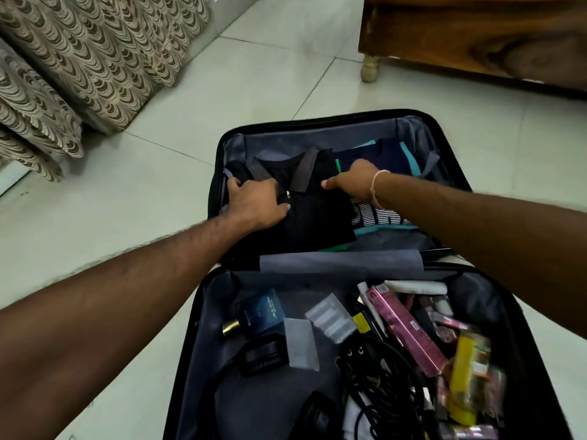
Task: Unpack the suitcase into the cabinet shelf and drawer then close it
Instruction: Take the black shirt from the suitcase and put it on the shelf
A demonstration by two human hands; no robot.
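1. Pale floor tiles (241, 74) run under everything; a scallop-patterned beige curtain (79, 68) hangs far left, and a brown wooden furniture piece on a turned leg (476, 39) stands far right.
2. Lying open on the tiles, the black hard-shell suitcase (203, 312) has clothes in its far half and loose toiletries and cables in its near half.
3. The left hand (257, 203) grips the left edge of a folded black polo shirt with a grey collar (317, 214), fingers curled into the fabric.
4. The right hand (352, 182) holds the shirt's right edge, thumb on top; its other fingers are hidden.
5. That shirt looks soft, light and floppy, so holding both edges should keep the fold intact.
6. Beside it, a navy garment with teal trim (387, 154) and a striped top (381, 219) should handle alike.
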